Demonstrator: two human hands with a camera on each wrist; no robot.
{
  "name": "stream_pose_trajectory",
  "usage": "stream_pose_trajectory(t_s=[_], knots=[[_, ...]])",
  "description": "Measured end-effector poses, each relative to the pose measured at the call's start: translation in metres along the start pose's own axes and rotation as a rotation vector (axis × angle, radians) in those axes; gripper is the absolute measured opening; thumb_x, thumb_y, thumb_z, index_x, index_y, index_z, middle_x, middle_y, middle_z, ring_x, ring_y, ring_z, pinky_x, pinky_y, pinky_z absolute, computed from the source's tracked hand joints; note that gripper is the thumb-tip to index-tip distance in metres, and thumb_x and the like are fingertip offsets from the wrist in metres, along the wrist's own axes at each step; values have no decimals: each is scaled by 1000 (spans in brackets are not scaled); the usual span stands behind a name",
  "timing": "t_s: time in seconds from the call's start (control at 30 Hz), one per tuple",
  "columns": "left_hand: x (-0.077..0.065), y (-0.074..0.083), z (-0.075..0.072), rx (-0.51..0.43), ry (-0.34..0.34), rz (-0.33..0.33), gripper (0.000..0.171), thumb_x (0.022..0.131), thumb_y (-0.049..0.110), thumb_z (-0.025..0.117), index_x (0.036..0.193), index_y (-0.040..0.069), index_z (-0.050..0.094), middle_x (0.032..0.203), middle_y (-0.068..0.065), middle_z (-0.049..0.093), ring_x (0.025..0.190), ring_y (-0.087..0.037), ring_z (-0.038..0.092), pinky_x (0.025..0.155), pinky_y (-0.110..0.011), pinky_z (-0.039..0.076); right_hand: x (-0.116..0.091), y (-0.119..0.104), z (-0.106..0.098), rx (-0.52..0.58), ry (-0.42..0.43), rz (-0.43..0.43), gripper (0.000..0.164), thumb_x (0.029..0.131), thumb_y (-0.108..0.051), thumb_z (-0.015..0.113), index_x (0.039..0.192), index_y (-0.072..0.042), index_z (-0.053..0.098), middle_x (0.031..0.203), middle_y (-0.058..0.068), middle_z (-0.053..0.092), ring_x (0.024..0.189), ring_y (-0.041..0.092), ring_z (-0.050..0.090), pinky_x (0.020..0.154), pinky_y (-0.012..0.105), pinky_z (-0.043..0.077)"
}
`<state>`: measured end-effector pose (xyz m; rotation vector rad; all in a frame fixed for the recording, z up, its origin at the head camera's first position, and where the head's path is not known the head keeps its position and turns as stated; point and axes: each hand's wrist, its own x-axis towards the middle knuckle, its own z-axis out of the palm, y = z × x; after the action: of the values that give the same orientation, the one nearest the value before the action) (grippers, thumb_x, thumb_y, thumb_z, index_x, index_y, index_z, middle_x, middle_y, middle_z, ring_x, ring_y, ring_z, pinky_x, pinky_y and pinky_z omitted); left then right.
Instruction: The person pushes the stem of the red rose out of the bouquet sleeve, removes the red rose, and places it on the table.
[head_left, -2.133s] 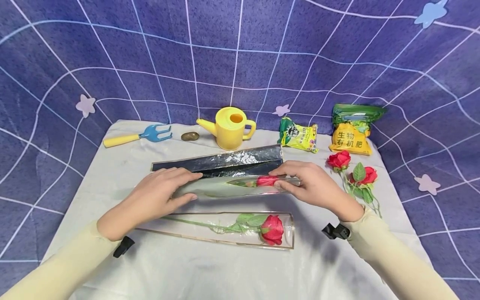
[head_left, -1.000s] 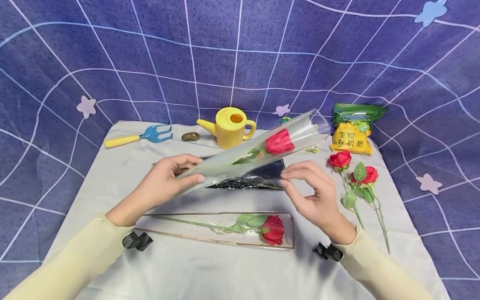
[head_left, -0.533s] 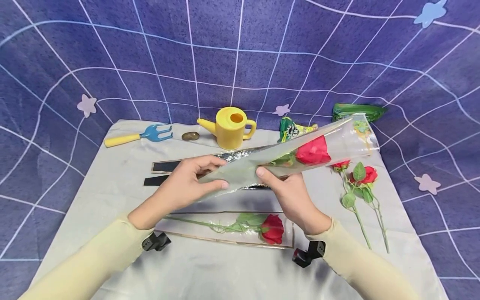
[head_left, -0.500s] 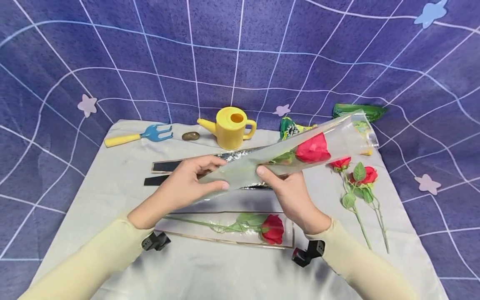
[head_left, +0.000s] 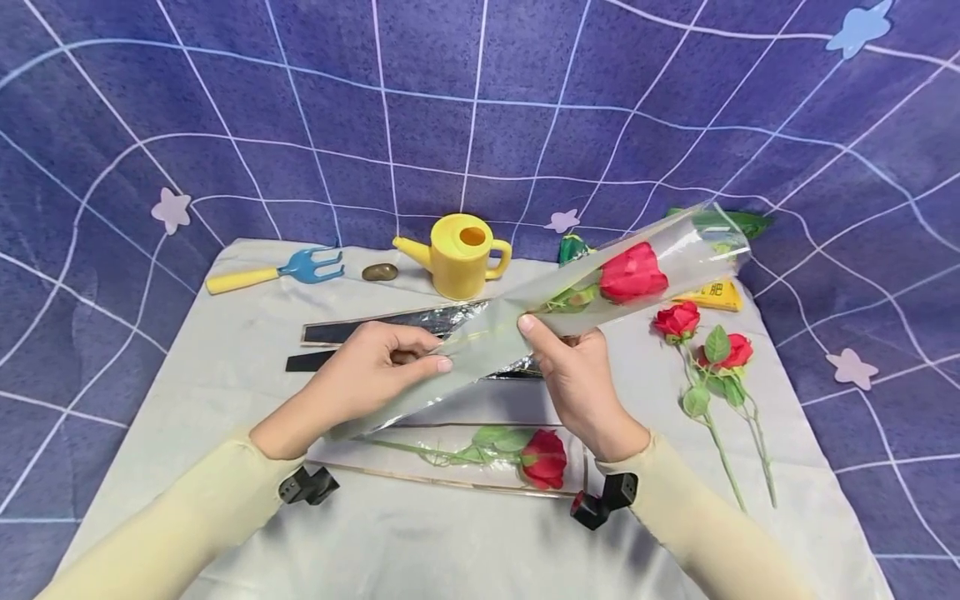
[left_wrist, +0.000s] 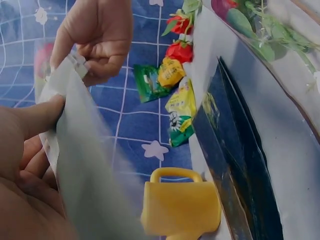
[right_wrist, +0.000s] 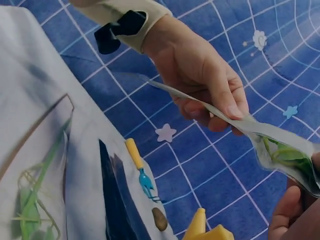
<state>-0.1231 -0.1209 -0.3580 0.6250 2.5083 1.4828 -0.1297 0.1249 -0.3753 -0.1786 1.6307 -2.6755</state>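
Since a second ago, the right hand (head_left: 588, 383) has moved onto the sleeved rose (head_left: 633, 273); its fingers and the left hand's (head_left: 375, 367) now pinch the sleeve, raised over the surface's (head_left: 450, 542) middle, bloom toward the far right corner. Another sleeved rose (head_left: 543, 458) lies nearer the front edge, two loose roses (head_left: 677, 321) along the right edge.

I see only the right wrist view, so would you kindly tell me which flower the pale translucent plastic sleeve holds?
Observer: The head view shows a red rose bloom inside the sleeve.
Operator: Thank you; what holds it nearest the bloom?
Observer: The right hand, its thumb on the sleeve's front, on the bloom's stem side.
Operator: Are any roses unwrapped?
Observer: Yes, two loose red roses with green stems lie on the white cloth at the person's right.
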Motion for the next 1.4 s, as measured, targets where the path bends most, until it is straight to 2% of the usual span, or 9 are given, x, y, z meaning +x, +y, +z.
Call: stream_pose_trajectory(t_s=[0.27, 0.4, 0.53, 0.63, 0.83, 0.97, 1.1, 1.27, 1.4], knots=[[3, 3, 9, -23, 38, -18, 16, 83, 39, 70, 93, 27, 72, 80, 12, 67, 69, -8, 62, 61, -29, 50, -8, 21, 9, -125, 12, 75, 47, 81, -8, 74, 123, -5, 54, 121, 14, 57, 106, 20, 54, 81, 31, 47], [4, 4, 11, -35, 52, -3, 15, 83, 38, 70, 94, 28, 72, 82, 13, 67, 72, -7, 63, 63, -28, 51, -12, 26, 11, -134, 20, 62, 49, 81, -10, 74, 125, -7, 52, 123, 13, 56, 111, 22, 52, 82, 32, 47], [3, 4, 10, -9, 19, 14, 18, 84, 38, 69, 98, 28, 71, 85, 13, 67, 71, -7, 62, 63, -28, 51, -11, 23, 7, -158, 9, 25, 50, 81, -9, 74, 125, -7, 52, 123, 14, 56, 110, 23, 53, 85, 33, 46], [2, 4, 5, 43, -24, 13, 23, 84, 40, 69, 103, 28, 69, 86, 14, 66, 70, -7, 60, 63, -29, 50, -8, 16, 0, -155, 13, 17, 46, 81, -8, 73, 123, -6, 53, 116, 13, 58, 99, 20, 55, 80, 31, 47], [-2, 1, -5, 162, -58, -18, 29, 81, 37, 73, 108, 26, 68, 77, 13, 63, 65, -8, 56, 62, -29, 47, 0, -3, -15, 47, 70, 74, 24, 85, -6, 70, 106, -5, 58, 89, 4, 61, 69, 12, 52, 62, 23, 42], [-4, -2, -7, 172, -73, 2, 31, 82, 37, 72, 109, 22, 67, 80, 11, 61, 67, -9, 56, 62, -28, 47, 1, -9, -20, 77, 56, 57, 22, 85, -4, 69, 104, -4, 57, 87, 4, 61, 67, 12, 51, 60, 23, 40], [-2, -1, -3, 116, -54, 28, 33, 84, 43, 68, 112, 25, 66, 82, 10, 62, 69, -9, 56, 61, -28, 48, -1, -8, -19, 19, 16, 34, 30, 84, -2, 68, 112, -4, 56, 96, 6, 62, 75, 14, 55, 65, 26, 45], [5, 4, 3, 60, -43, 66, 23, 89, 40, 63, 107, 26, 67, 83, 12, 64, 72, -7, 57, 63, -28, 48, -5, -2, -16, -166, -11, 32, 43, 82, -5, 72, 121, -6, 55, 110, 11, 61, 91, 15, 56, 73, 29, 47], [5, 4, 4, 73, -28, 59, 18, 90, 33, 63, 105, 24, 68, 83, 13, 64, 72, -7, 57, 64, -27, 48, -8, -2, -16, -268, -23, 51, 38, 80, -9, 76, 114, -5, 60, 106, 9, 64, 93, 15, 57, 76, 30, 47]])
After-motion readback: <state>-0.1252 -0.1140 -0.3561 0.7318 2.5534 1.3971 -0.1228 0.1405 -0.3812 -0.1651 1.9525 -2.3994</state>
